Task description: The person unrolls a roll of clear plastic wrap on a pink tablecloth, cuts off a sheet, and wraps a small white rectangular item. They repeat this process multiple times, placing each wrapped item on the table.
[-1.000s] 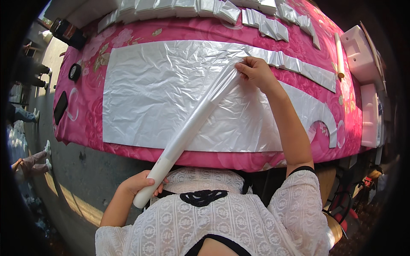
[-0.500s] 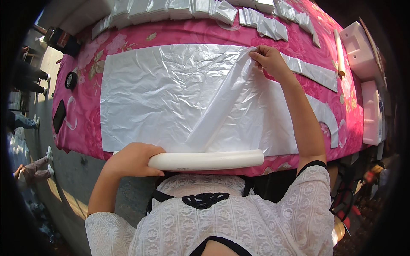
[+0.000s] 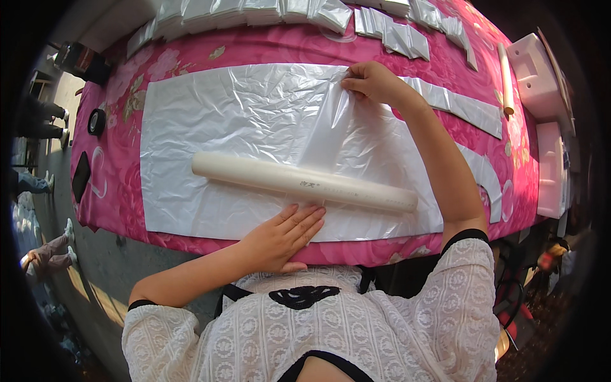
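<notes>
A white plastic T-shirt bag lies spread on the pink cloth, its two handle strips pointing right. Between finger and thumb, my right hand pinches the bag's far edge, and a fold runs from there toward me. Across the middle of the bag rests a white plastic pipe, slightly slanted, its left end farther from me. My left hand is flat with fingers stretched out over the bag's near edge, fingertips just on the near side of the pipe.
Stacks of folded white bags line the table's far side. A yellowish rod and white foam boxes stand at the right. At the left edge are a black tape roll, a phone and a dark bottle. People's legs show beyond.
The pipe has gone from the table's near edge onto the middle of the bag. My left hand let go of it and moved right. My right hand shifted left with the bag's edge.
</notes>
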`<action>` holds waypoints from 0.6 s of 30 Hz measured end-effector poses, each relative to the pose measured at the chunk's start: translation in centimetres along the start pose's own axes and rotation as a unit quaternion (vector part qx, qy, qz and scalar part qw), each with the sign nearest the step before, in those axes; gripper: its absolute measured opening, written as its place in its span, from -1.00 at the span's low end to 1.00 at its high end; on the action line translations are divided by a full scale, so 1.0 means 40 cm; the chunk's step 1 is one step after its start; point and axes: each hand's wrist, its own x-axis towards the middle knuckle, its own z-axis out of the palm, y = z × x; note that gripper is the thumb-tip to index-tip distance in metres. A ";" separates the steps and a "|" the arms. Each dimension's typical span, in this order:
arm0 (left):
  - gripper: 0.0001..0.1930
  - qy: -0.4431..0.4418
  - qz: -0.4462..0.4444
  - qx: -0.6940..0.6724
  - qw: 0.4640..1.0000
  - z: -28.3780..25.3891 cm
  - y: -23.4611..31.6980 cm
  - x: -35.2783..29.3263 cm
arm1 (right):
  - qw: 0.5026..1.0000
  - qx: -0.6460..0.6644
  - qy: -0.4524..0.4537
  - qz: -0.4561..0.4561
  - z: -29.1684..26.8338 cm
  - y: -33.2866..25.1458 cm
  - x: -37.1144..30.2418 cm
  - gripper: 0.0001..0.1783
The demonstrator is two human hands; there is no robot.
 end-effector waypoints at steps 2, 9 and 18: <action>-0.14 -0.005 -0.001 0.008 1.000 0.012 0.006 -0.003 | 0.999 0.044 0.013 0.005 -0.004 0.004 -0.006 -0.75; -0.15 0.013 -0.035 0.038 0.999 0.038 0.043 0.001 | 0.988 -0.035 0.108 -0.102 0.059 -0.080 -0.207 -0.33; -0.16 0.014 -0.057 0.090 0.994 0.048 0.066 0.005 | 0.945 -0.216 0.130 -0.211 0.229 0.006 -0.374 -0.45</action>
